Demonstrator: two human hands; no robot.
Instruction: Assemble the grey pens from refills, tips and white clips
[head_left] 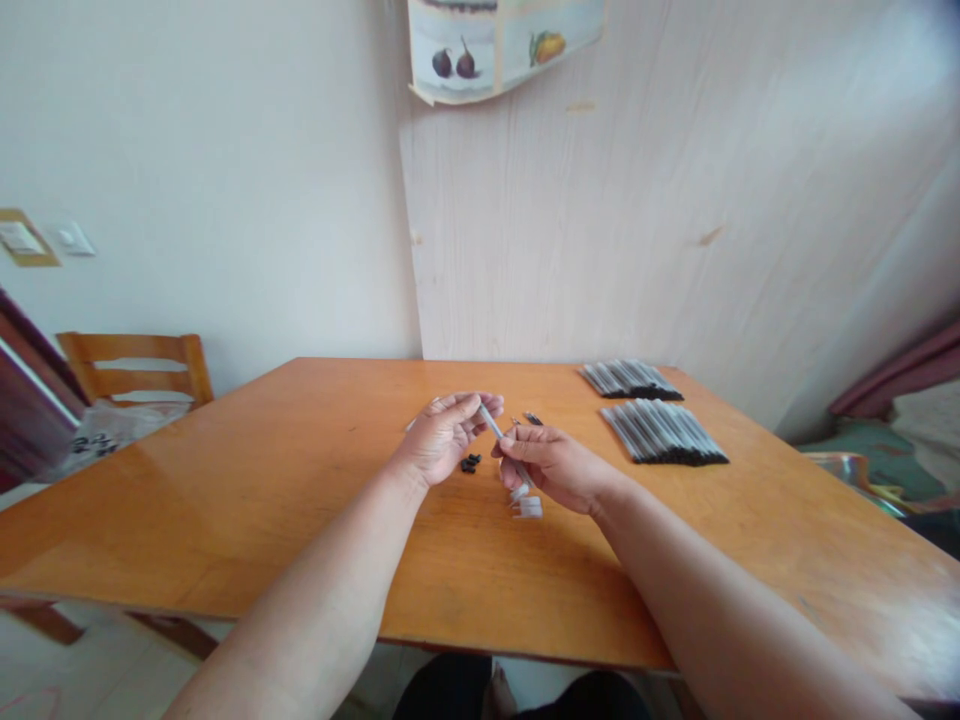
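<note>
Both hands meet over the middle of an orange wooden table (225, 500). My left hand (442, 435) is closed, its fingertips pinching the upper end of a thin clear pen tube (495, 425). My right hand (551, 465) is closed round the tube's lower part. The tube slants from upper left to lower right between them. Small black caps (470, 462) lie on the table just below my left hand. A few small clear plastic pieces (527, 507) lie under my right hand. Another pen part (532, 418) rests just beyond my right hand.
Two flat rows of several dark-tipped pen tubes lie at the far right of the table, one (664, 432) nearer, one (630, 379) behind. A wooden chair (135, 365) with a plastic bag stands at the left. A pale wall panel rises behind the table.
</note>
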